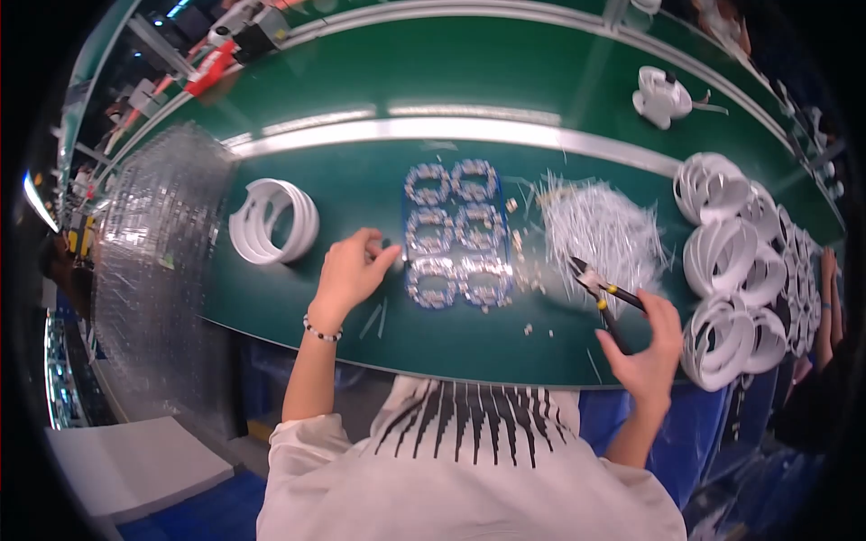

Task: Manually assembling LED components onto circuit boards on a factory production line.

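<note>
A blue-edged panel of ring-shaped circuit boards (456, 233), in two columns, lies flat on the green table. Just off its left edge is my left hand (350, 272), its fingers bent and the thumb apart from them. A small dark spot shows by those fingertips; what it is I cannot make out. My right hand (651, 353) grips a pair of side cutters (603, 287) with black and yellow handles. Their jaws are parted and point up and left, over the edge of a heap of thin clear strips (600, 230).
Small pale bits (526, 270) are scattered right of the panel. White rings (275, 221) stand at the left, and more stacked rings (722, 257) line the right edge. Clear plastic trays (153, 261) are piled far left. A white roll (663, 96) sits at the back right.
</note>
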`<state>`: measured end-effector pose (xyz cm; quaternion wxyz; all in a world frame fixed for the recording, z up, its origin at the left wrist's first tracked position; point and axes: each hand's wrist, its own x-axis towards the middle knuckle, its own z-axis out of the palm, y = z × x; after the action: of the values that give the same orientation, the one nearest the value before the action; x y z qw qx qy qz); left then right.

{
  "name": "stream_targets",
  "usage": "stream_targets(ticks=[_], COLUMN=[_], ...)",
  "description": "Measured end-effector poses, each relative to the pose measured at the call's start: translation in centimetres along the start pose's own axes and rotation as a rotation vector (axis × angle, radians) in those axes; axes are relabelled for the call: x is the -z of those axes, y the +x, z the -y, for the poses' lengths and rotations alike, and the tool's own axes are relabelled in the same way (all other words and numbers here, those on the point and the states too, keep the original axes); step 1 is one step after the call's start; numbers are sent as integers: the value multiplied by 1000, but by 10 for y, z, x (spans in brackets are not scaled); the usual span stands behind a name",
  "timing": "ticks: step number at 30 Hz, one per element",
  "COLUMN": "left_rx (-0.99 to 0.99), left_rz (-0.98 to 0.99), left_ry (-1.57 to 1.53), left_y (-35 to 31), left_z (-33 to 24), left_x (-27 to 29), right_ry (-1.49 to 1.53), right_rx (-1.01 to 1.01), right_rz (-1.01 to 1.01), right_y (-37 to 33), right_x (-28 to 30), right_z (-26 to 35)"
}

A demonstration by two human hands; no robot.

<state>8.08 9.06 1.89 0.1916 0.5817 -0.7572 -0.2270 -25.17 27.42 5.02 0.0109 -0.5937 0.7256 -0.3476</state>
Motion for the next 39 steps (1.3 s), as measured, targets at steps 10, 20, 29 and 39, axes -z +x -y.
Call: stream_targets(ticks=[10,20,29,39], left_rx=[146,153,156,-499], left_rz=[17,-94,-31,-527], left_ry=[96,137,-948,-500], left_y=[24,47,50,29], left_z=[-37,-40,-59,-78], left_x=[-37,-58,-52,-2], right_ry=[94,61,116,138], right_rx=[-15,20,48,103], right_rz=[-48,-53,-79,-88], right_y=[-60,-63,-61,-65], right_x=[-57,-67,-69,-64], right_z=[1,-5,-8,-10])
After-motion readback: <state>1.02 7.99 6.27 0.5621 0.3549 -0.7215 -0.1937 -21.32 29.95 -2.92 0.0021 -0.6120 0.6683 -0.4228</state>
